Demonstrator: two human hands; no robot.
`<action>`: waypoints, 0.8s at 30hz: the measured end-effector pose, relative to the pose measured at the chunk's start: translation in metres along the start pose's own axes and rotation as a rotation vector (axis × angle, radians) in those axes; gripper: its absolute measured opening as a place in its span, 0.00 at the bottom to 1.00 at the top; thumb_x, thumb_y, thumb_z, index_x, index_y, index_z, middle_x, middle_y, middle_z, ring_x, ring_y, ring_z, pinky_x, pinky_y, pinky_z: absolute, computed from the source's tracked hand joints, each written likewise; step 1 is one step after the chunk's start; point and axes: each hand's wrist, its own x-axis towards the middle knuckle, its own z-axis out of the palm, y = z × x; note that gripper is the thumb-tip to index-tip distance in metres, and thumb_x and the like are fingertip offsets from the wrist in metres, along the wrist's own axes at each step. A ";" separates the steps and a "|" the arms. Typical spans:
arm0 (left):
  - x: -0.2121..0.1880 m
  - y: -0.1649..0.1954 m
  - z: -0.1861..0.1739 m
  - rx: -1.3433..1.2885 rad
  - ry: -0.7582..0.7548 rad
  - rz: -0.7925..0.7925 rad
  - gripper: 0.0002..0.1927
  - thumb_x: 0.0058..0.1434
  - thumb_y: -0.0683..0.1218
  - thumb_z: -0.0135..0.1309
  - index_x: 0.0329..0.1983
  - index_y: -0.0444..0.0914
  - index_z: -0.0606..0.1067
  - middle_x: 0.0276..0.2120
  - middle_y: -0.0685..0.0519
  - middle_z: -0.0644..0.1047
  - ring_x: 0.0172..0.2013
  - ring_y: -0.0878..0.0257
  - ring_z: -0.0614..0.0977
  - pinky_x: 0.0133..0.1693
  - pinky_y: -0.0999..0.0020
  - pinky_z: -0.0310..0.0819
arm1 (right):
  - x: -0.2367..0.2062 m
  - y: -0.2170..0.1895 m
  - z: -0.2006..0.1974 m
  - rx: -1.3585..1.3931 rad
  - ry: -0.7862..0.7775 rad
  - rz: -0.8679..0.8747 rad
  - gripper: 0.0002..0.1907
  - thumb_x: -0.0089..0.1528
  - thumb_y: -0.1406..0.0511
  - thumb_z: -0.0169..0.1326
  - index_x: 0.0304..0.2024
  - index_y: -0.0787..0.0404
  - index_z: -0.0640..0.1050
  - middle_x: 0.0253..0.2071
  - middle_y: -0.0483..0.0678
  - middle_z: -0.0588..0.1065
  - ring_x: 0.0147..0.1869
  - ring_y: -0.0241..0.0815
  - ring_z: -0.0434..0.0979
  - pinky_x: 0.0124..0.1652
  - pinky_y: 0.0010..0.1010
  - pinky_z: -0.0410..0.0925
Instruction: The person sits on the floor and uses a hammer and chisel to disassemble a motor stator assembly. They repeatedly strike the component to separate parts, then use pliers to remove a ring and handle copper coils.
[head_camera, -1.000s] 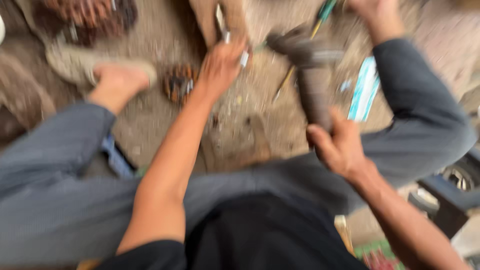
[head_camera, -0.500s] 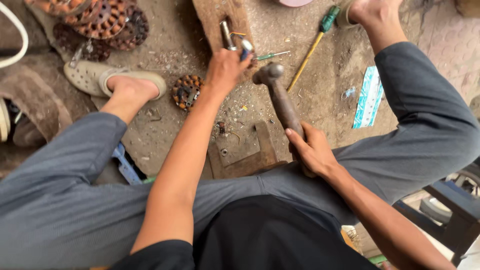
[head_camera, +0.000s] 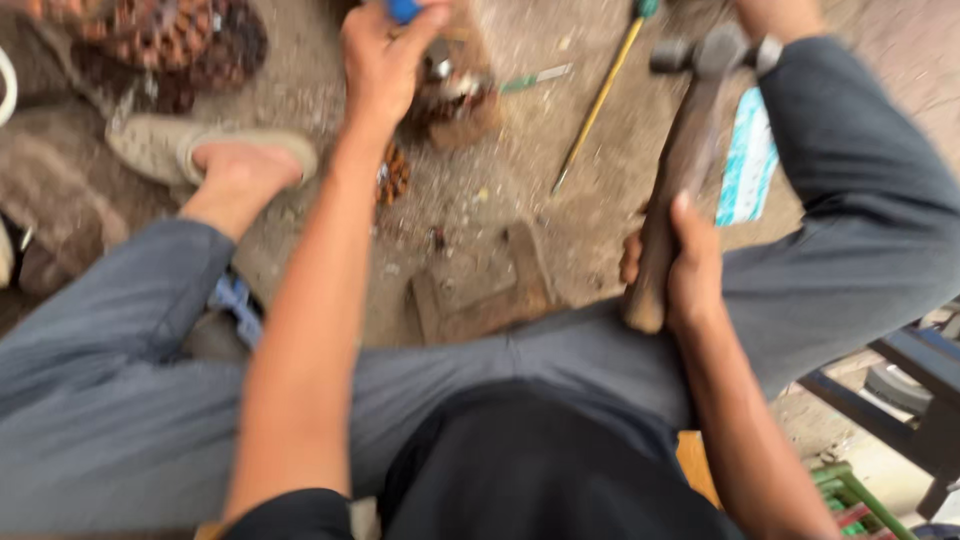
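My right hand (head_camera: 680, 265) grips the wooden handle of a hammer (head_camera: 690, 120), whose metal head points up and away near my right knee. My left hand (head_camera: 385, 55) reaches far forward and is closed around a tool with a blue handle (head_camera: 405, 10), held over a small metal part (head_camera: 445, 85) on a wooden block. The view is blurred, so the part's shape is unclear. A flat wooden block (head_camera: 490, 290) lies on the ground between my legs.
A long screwdriver with a green handle (head_camera: 600, 100) lies on the dirt ahead. A blue-and-white flat packet (head_camera: 745, 160) rests by my right leg. Rusty round coils (head_camera: 160, 40) sit at far left, near my sandalled left foot (head_camera: 220, 160). A dark stool frame (head_camera: 920, 390) stands right.
The hammer has swung to the right and upward, away from the block. My left hand has moved further forward and now holds the blue-handled tool over the part.
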 end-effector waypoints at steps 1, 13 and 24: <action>-0.008 0.007 -0.010 0.040 -0.157 0.103 0.05 0.65 0.42 0.65 0.39 0.34 0.82 0.36 0.50 0.85 0.38 0.60 0.86 0.43 0.66 0.80 | 0.003 0.000 0.001 0.010 -0.020 0.041 0.28 0.70 0.45 0.42 0.48 0.64 0.70 0.25 0.52 0.70 0.22 0.44 0.71 0.25 0.35 0.68; -0.033 -0.001 -0.026 0.507 -0.362 0.341 0.10 0.52 0.34 0.69 0.37 0.36 0.85 0.41 0.45 0.84 0.43 0.51 0.85 0.47 0.59 0.80 | 0.009 0.008 0.006 -0.039 -0.153 0.030 0.26 0.71 0.48 0.45 0.45 0.66 0.70 0.24 0.51 0.70 0.22 0.42 0.72 0.24 0.34 0.69; -0.027 -0.033 -0.019 0.810 -0.567 0.440 0.18 0.57 0.29 0.54 0.45 0.39 0.83 0.51 0.42 0.82 0.37 0.52 0.87 0.41 0.64 0.84 | -0.015 -0.023 0.018 -0.833 -0.204 -0.329 0.20 0.68 0.55 0.50 0.44 0.67 0.73 0.24 0.49 0.77 0.26 0.42 0.79 0.27 0.35 0.72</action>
